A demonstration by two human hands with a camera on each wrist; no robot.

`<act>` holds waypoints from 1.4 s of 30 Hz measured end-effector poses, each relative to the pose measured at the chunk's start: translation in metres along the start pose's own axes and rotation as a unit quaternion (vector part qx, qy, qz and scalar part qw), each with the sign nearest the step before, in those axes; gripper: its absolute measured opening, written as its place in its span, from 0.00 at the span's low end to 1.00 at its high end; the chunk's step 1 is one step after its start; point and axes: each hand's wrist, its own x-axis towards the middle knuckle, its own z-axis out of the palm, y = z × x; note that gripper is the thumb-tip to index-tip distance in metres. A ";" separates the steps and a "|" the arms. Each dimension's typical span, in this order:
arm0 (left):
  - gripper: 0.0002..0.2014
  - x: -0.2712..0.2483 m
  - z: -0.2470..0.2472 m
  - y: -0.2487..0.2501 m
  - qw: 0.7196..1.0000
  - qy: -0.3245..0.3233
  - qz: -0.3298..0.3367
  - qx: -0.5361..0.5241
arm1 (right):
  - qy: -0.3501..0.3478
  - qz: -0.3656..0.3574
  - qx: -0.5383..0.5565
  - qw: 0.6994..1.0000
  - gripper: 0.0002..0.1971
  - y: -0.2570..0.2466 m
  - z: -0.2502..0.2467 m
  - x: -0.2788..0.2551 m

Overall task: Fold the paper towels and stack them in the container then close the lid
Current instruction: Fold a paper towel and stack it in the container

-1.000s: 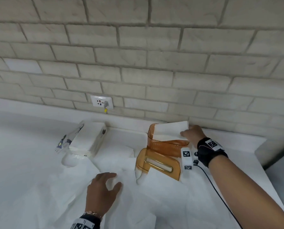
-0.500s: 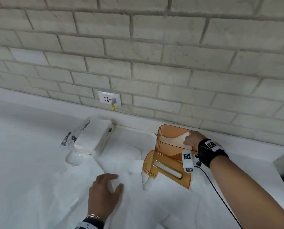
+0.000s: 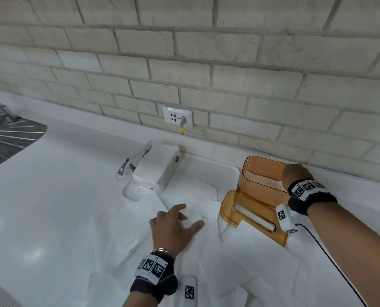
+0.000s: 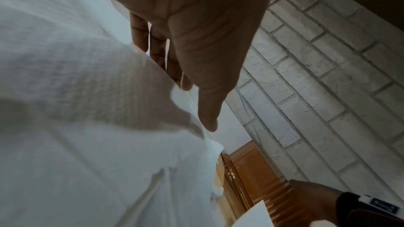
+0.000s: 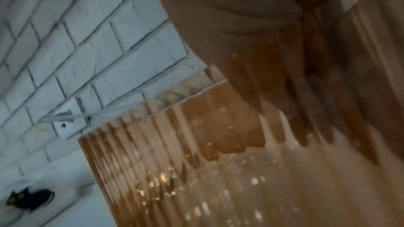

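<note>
Fingers of the right hand are down inside the ribbed amber translucent plastic container, which stands open against the pale brick wall; whether those fingers are spread or clamped on anything cannot be told, since the tinted wall blurs them in the wrist view. Its matching amber lid, slot facing up, lies flat on the counter just in front of the container, touching its base. Left hand lies palm-down on the loose white paper towels spread over the white countertop, fingers straight and fanned apart, thumb angled out toward the lid, pressing rather than gripping. Beyond that hand sits an opened plastic-wrapped pack of white towels, near a white wall socket with a plug in it.
</note>
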 end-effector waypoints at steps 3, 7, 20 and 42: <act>0.42 0.010 -0.001 0.009 0.999 -0.030 0.008 0.042 | 0.011 -0.016 -0.028 0.999 0.05 0.000 -0.006 -0.002; 0.33 0.021 -0.008 0.020 0.988 -0.108 0.042 0.098 | -0.029 -0.040 -0.019 0.999 0.06 0.008 -0.007 -0.002; 0.04 0.000 -0.053 0.002 0.922 -0.274 0.028 -0.271 | -0.150 -0.371 0.218 0.890 0.22 -0.079 -0.006 -0.123; 0.22 -0.033 -0.058 -0.032 0.832 -0.090 -0.122 -0.534 | -0.331 -0.331 0.385 0.795 0.26 -0.123 0.021 -0.182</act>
